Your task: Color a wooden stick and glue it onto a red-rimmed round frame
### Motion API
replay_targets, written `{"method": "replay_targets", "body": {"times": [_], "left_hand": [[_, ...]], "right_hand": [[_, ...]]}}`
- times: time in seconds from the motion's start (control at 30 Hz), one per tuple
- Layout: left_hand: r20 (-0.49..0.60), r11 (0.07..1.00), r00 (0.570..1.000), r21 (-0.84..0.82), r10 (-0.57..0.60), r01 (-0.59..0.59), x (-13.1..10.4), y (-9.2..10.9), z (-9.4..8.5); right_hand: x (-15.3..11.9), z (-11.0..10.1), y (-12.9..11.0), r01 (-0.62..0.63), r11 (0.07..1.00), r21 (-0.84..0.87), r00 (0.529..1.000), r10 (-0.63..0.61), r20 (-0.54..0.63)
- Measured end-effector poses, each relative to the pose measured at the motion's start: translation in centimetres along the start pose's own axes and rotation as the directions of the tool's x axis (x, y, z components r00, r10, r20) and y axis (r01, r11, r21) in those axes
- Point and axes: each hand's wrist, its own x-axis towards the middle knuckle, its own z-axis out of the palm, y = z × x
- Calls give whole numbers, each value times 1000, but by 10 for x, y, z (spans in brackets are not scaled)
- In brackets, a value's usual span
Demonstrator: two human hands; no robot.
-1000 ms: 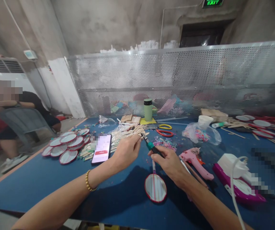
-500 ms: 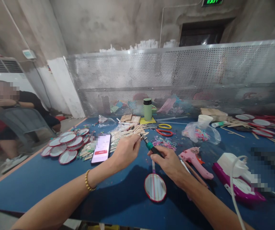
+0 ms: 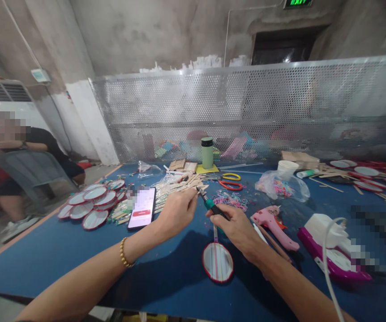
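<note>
My right hand (image 3: pixel 235 226) is wrapped round the dark handles of small pliers (image 3: pixel 209 202), which have green near the metal jaws. The jaws point up and left, to the fingertips of my left hand (image 3: pixel 179 208). Those fingers are pinched together at the jaw tips; whatever they hold is too small to make out. Below my hands lies a round, red-rimmed disc (image 3: pixel 217 263) with pale stripes, its narrow strip handle running up toward my right hand. Just beyond the pliers is a pile of pink and blue small loops (image 3: pixel 231 200).
A phone (image 3: pixel 142 208) and stacked red-rimmed discs (image 3: pixel 95 219) lie left. Red-handled pliers (image 3: pixel 230 185) and a green bottle (image 3: pixel 207 154) are behind. At right are a pink glue gun (image 3: pixel 276 228), a purple-and-white device (image 3: pixel 334 259) and a cable. A person sits far left.
</note>
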Motion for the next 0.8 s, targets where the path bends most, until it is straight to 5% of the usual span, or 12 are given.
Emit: {"method": "replay_targets", "body": {"times": [0.43,0.6,0.8], "left_hand": [[15,1000,1000,-19,4,-4,2,2,-4],[8,1000,1000,-21,-2,2,4,2,-8],[132,989,987,124,-93,76,9,-6,-3]], "right_hand": [[-1,-1,0,50,997,-59,996,-45,74],[5,-4,-4,-76,997,-17,997,76,14],[16,-4,-13,-238,971,-11,934,232,270]]}}
